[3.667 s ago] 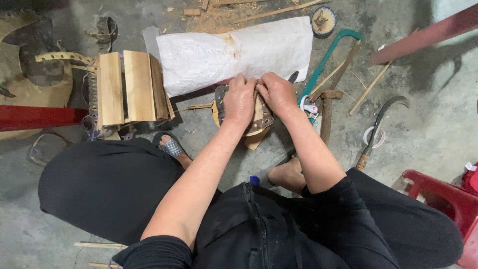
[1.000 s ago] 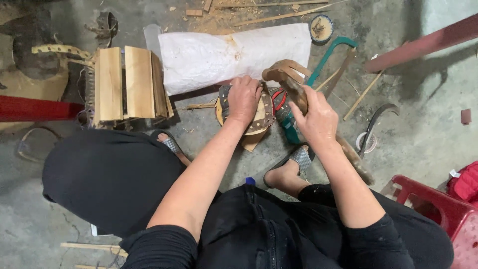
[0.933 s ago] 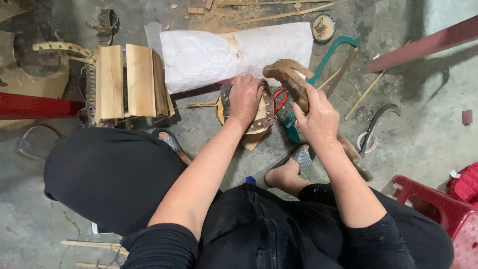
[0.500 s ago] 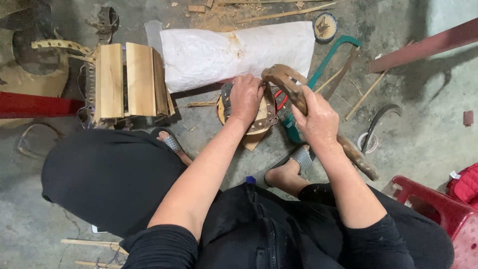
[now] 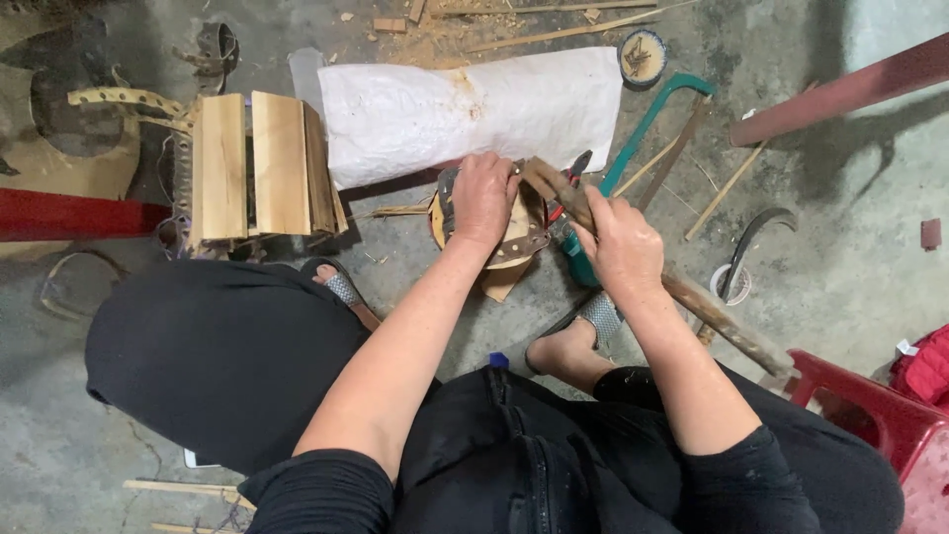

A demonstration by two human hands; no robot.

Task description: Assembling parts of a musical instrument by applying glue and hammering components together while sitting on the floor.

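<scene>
On the concrete floor between the person's knees, a round wooden piece (image 5: 494, 237) sits with a dark strip along its edge; the left hand (image 5: 481, 198) lies on top of it, fingers curled down and pressing it in place, so most of its face is hidden; just to the right, the right hand (image 5: 625, 247) is closed in a fist around a long wooden handle (image 5: 722, 321), which slants from beside the red plastic stool (image 5: 870, 415) up to the round piece, its far end touching or hanging just above the rim, I cannot tell which; behind the hands lies a white sack (image 5: 474, 111); to the left stands a small stack of wooden slats (image 5: 252, 163); a teal-framed saw (image 5: 652, 129) lies right of the sack, near red-handled pliers (image 5: 571, 183); a sandalled foot (image 5: 578, 336) rests below the right hand.
</scene>
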